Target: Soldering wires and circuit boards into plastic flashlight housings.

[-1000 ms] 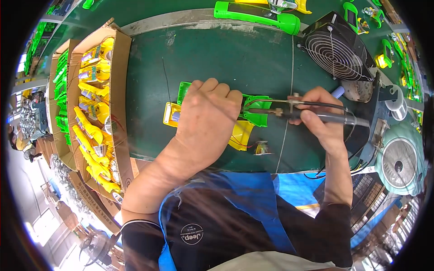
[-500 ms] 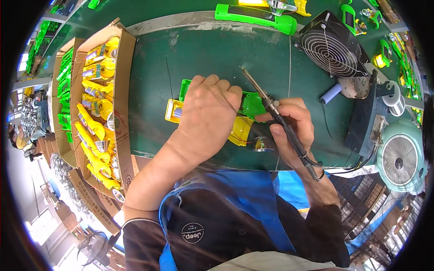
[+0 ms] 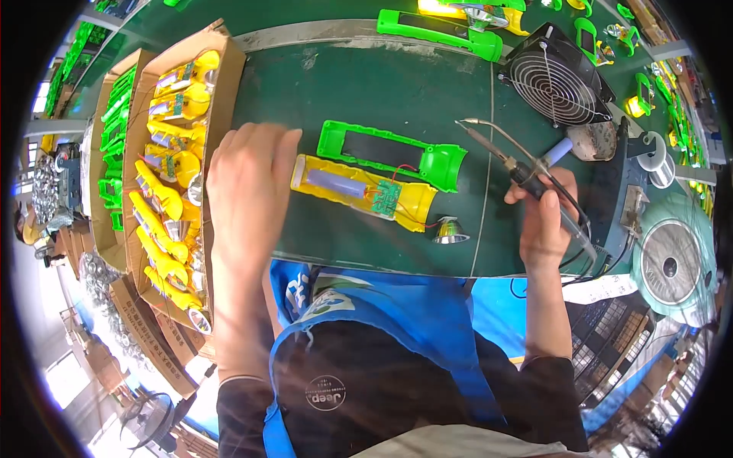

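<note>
My right hand point(image 3: 548, 217) is closed around a soldering iron point(image 3: 527, 177), its tip up and to the left. Beside the iron runs a thin bent metal tube point(image 3: 504, 130). A yellow flashlight half-shell point(image 3: 416, 204) lies open on the bench, holding a purple cylindrical battery point(image 3: 336, 184) and a green circuit board point(image 3: 386, 198). Just behind it is a green half-shell point(image 3: 439, 162) with a dark panel, a red wire at its wide end. A silver reflector point(image 3: 450, 230) sits by the yellow shell. Left of both shells, my left hand point(image 3: 250, 191) is motion-blurred, its fingers partly hidden.
At left, a cardboard box point(image 3: 229, 76) holds several yellow shells; green parts fill another beside it. A black fan point(image 3: 561, 80), loose purple battery point(image 3: 558, 151), solder spool point(image 3: 658, 169), dark soldering station point(image 3: 617, 202) and round pale-green fan point(image 3: 676, 263) stand right. A green casing point(image 3: 439, 34) lies at the back.
My left hand has moved left off the shells, uncovering them. My right hand has carried the soldering iron right, away from the shells. The shells now lie apart, side by side.
</note>
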A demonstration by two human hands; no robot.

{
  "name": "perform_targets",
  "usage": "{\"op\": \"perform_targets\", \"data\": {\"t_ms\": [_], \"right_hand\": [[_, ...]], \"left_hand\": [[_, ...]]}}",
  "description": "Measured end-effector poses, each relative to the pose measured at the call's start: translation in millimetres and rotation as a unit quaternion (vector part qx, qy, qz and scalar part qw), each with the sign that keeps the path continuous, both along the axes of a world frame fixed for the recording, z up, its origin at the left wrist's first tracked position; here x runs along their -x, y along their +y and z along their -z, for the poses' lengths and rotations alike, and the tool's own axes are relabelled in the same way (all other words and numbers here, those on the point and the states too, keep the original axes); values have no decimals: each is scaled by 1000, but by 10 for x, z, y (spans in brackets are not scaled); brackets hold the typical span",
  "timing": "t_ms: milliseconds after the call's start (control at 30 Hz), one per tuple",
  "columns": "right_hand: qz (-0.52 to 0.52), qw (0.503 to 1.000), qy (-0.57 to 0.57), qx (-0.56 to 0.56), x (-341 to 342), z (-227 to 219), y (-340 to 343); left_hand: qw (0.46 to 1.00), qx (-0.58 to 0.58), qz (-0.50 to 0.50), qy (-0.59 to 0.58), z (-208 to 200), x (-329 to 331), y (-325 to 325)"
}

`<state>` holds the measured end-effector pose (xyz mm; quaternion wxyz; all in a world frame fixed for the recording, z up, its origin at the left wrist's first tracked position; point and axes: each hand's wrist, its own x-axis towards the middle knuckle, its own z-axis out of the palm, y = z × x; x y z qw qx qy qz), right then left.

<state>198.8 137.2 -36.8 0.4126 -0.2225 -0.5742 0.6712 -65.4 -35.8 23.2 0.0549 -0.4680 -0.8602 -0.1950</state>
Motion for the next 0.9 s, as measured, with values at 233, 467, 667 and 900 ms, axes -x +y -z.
{"op": "perform_targets", "data": {"t_ms": [233, 467, 667, 900], "right_hand": [[-46, 998, -4, 40, 90, 5, -89], [-67, 995, -47, 59, 48, -24, -102], [-51, 996, -4, 74, -17, -14, -60], [-145, 982, -78, 92, 57, -122, -35]], "left_hand": [[954, -171, 156, -189, 195, 32, 60], [935, -124, 301, -140, 216, -26, -20], [937, -120, 308, -112, 261, -6, 21], [937, -72, 331, -80, 159, -172, -57]]}}
